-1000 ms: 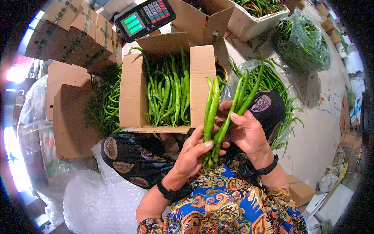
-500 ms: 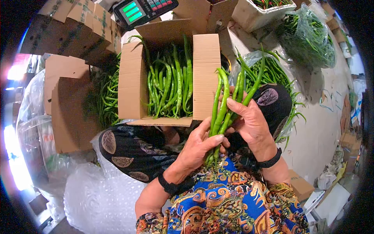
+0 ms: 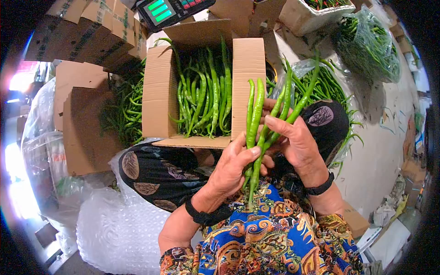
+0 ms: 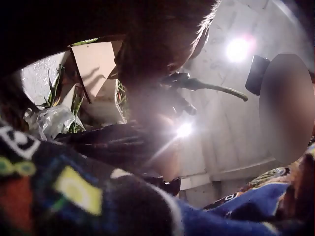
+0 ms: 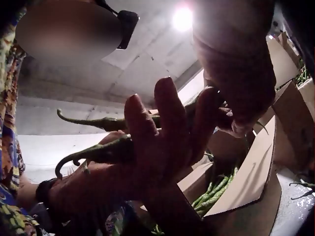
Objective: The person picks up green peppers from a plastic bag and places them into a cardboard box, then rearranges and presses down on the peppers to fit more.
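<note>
Above the lap in the head view, my left hand grips long green chili peppers near their stem ends, its thumb across them. My right hand holds several more of them, fanned out, between thumb and fingers. The two bunches cross and overlap at the left thumb, tips pointing up and away. In the right wrist view, curved pepper stems stick out past the left hand's fingers. A single stem shows in the dark left wrist view. An open cardboard box of lined-up green peppers stands ahead of the left hand.
A plastic bag of green peppers lies beside the right knee, another bag beyond it. Peppers are heaped left of the box. A scale display, a foam box, stacked cartons and bubble wrap surround the person.
The left hand's peppers swung right against the right hand's bunch, then back upright with a gap between the tips. The right thumb shifted down over its peppers. The head view tilted slightly.
</note>
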Tool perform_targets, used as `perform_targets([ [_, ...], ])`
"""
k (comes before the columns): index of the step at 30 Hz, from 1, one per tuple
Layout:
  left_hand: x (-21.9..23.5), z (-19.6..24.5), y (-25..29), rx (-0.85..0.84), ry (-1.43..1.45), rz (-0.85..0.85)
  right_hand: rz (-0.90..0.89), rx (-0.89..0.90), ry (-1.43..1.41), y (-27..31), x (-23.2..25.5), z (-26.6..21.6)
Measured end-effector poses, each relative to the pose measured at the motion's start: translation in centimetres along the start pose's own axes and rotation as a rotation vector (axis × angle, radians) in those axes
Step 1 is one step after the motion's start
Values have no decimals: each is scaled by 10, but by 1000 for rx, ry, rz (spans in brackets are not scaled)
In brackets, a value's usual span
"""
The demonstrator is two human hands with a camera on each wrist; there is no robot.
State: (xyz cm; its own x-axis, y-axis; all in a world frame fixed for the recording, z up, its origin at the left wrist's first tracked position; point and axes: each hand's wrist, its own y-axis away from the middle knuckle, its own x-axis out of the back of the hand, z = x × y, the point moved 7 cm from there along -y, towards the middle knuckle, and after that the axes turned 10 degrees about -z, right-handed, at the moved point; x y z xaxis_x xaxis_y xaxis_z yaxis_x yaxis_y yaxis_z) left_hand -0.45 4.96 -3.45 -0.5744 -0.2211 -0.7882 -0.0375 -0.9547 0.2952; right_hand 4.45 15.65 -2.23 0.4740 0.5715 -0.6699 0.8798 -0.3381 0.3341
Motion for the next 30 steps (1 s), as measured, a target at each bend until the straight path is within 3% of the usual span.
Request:
perform_targets([
  [1, -2, 2, 0, -2, -3, 2, -47, 44, -4, -3, -6, -3],
  [4, -12, 29, 1, -53, -583, 135, -3, 65, 114, -20, -9, -7],
  [5, -9, 34, 0, -54, -589, 141, -10, 66, 109, -26, -13, -9],
  [7, -24, 77, 2, -362, -1193, 148, -39, 55, 114, -44, -23, -17],
  [8, -16, 92, 10, -187, -1123, 254, -147, 53, -60, -54, -30, -14],
  [9, -6, 108, 17, -238, -1179, 336, -149, 133, -33, -61, -31, -19],
  [10, -3, 124, 21, -94, -1017, 364, -117, 143, 8, -60, -32, -23],
  [11, -3, 137, 29, -116, -848, 392, -86, 151, 50, -57, -33, -28],
  [15, 39, 168, 34, -280, -873, 528, -29, 63, 71, -57, -12, -19],
  [19, 107, 151, -3, -86, -1034, 493, 23, -30, 123, -50, -1, -8],
  [20, 131, 144, -13, -149, -1443, 529, 9, -36, 126, -49, -1, -6],
  [21, 139, 131, -24, 37, -1353, 558, -5, -42, 130, -48, -3, -5],
  [23, 154, 109, -45, 322, -1478, 516, 6, -47, 166, -47, -4, -2],
  [25, 153, 95, -51, 279, -1636, 426, 21, -89, 256, -48, -2, 8],
  [27, 153, 100, -53, 242, -1694, 427, -12, -45, 391, -57, -2, 12],
  [29, 145, 109, -57, 543, -1829, 335, -96, -5, 773, -71, -16, 12],
  [30, 137, 113, -56, 561, -1892, 274, -148, 105, 994, -78, -28, 6],
])
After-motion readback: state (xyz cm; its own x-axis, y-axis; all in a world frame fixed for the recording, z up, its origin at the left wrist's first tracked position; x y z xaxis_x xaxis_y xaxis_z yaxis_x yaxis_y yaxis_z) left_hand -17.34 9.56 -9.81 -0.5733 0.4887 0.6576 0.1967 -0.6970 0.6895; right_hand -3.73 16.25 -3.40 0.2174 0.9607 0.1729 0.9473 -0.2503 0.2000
